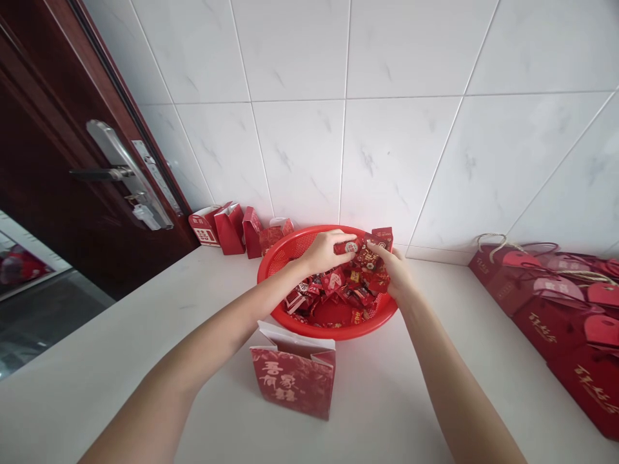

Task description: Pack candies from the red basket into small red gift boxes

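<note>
A red plastic basket (pixel 333 332) holds many wrapped candies (pixel 333 281) in red and gold. Over its back part, my left hand (pixel 326 251) has its fingers closed on a small red candy packet (pixel 346 247) with a pale round label. Beside it, my right hand (pixel 393 269) grips red candy packets (pixel 371 253) at the basket's right rim, thumb on top. Nearer to me, an upright red paper bag (pixel 296 380) with white lettering stands with its top open; its inside is mostly hidden.
Small red bags (pixel 229 229) stand in a row along the tiled wall (pixel 300 161) at the back left. Dark red gift bags (pixel 546 322) with cord handles line the right side. A brown door (pixel 72 129) with a metal handle is at the left of the white table (pixel 382 393).
</note>
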Tool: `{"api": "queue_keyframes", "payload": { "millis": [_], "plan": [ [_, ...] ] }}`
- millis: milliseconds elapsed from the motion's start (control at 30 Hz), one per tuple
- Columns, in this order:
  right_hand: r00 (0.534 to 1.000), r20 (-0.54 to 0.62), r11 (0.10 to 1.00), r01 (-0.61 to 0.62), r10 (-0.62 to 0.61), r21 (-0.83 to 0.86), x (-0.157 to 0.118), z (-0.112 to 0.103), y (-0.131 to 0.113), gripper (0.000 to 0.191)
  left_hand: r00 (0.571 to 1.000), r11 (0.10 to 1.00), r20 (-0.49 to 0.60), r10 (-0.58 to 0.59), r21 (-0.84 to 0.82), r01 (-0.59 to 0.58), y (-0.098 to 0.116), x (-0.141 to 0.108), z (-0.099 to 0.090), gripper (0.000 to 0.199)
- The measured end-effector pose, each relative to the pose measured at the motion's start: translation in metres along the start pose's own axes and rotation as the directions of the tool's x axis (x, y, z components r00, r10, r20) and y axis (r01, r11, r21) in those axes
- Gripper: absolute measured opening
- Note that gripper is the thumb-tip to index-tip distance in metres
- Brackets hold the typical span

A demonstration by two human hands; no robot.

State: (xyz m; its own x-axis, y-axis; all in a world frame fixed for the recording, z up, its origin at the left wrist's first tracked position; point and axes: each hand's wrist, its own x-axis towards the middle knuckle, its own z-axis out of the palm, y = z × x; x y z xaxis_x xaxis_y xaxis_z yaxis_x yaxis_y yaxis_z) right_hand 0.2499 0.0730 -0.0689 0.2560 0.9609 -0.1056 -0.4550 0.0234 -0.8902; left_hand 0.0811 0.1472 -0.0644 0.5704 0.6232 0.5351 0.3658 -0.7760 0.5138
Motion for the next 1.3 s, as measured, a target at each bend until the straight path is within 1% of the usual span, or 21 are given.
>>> {"api": "queue_keyframes", "payload": {
  "millis": [167, 300, 400, 500, 600, 667, 800, 900, 967, 1033, 1133, 1200, 1300],
  "plan": [
    [1.0, 0.01, 1.0, 0.003, -0.003, -0.012, 0.0, 0.0, 0.0, 0.015, 0.999, 0.999, 0.018, 0.049, -0.009, -0.049, -0.001, 0.0, 0.001, 0.035],
    [1.0, 0.015, 1.0, 0.003, -0.003, -0.012, -0.002, 0.001, -0.001, 0.016, 0.99, 0.992, 0.085, 0.114, 0.038, -0.117, 0.001, 0.0, 0.003, 0.029],
    [1.0, 0.01, 1.0, 0.002, -0.002, 0.0, -0.004, 0.002, -0.002, 0.016, 0.988, 0.991, 0.104, 0.118, 0.055, -0.124, 0.002, -0.001, 0.004, 0.032],
    [1.0, 0.0, 1.0, 0.002, -0.002, 0.017, -0.005, 0.003, -0.003, 0.016, 0.994, 0.998, 0.095, 0.056, 0.014, -0.057, 0.004, 0.0, 0.002, 0.042],
    [1.0, -0.007, 0.999, 0.0, 0.0, 0.035, -0.006, 0.004, -0.004, 0.017, 0.994, 0.996, 0.098, -0.043, -0.069, 0.05, 0.007, 0.002, -0.002, 0.044],
    [1.0, -0.006, 0.999, 0.001, 0.0, 0.051, -0.006, 0.004, -0.005, 0.017, 0.992, 0.986, 0.085, -0.094, -0.129, 0.104, 0.011, 0.002, -0.007, 0.044],
    [1.0, 0.016, 0.996, 0.015, -0.016, 0.09, -0.012, 0.006, -0.011, 0.019, 0.987, 0.968, 0.035, -0.157, -0.192, 0.16, 0.021, -0.004, -0.023, 0.045],
    [0.997, 0.068, 0.993, 0.027, -0.035, 0.119, -0.024, 0.008, -0.021, 0.019, 0.977, 0.945, 0.029, -0.209, -0.252, 0.21, 0.03, -0.016, -0.039, 0.043],
    [0.993, 0.111, 0.99, 0.033, -0.048, 0.136, -0.035, 0.01, -0.028, 0.019, 0.975, 0.923, 0.024, -0.223, -0.316, 0.219, 0.037, -0.026, -0.05, 0.038],
    [0.987, 0.15, 0.988, 0.04, -0.062, 0.147, -0.048, 0.015, -0.035, 0.021, 0.978, 0.902, 0.009, -0.209, -0.386, 0.196, 0.048, -0.035, -0.062, 0.032],
    [0.976, 0.204, 0.991, 0.044, -0.07, 0.13, -0.071, 0.025, -0.04, 0.026, 0.98, 0.854, -0.037, -0.194, -0.498, 0.15, 0.071, -0.049, -0.076, 0.036],
    [0.965, 0.252, 0.993, 0.047, -0.072, 0.104, -0.086, 0.032, -0.041, 0.033, 0.975, 0.832, -0.085, -0.204, -0.54, 0.127, 0.086, -0.057, -0.082, 0.037],
    [0.94, 0.326, 0.993, 0.083, -0.104, 0.078, -0.106, 0.041, -0.04, 0.041, 0.967, 0.841, -0.153, -0.206, -0.532, 0.095, 0.104, -0.067, -0.083, 0.043]
  ]
}}
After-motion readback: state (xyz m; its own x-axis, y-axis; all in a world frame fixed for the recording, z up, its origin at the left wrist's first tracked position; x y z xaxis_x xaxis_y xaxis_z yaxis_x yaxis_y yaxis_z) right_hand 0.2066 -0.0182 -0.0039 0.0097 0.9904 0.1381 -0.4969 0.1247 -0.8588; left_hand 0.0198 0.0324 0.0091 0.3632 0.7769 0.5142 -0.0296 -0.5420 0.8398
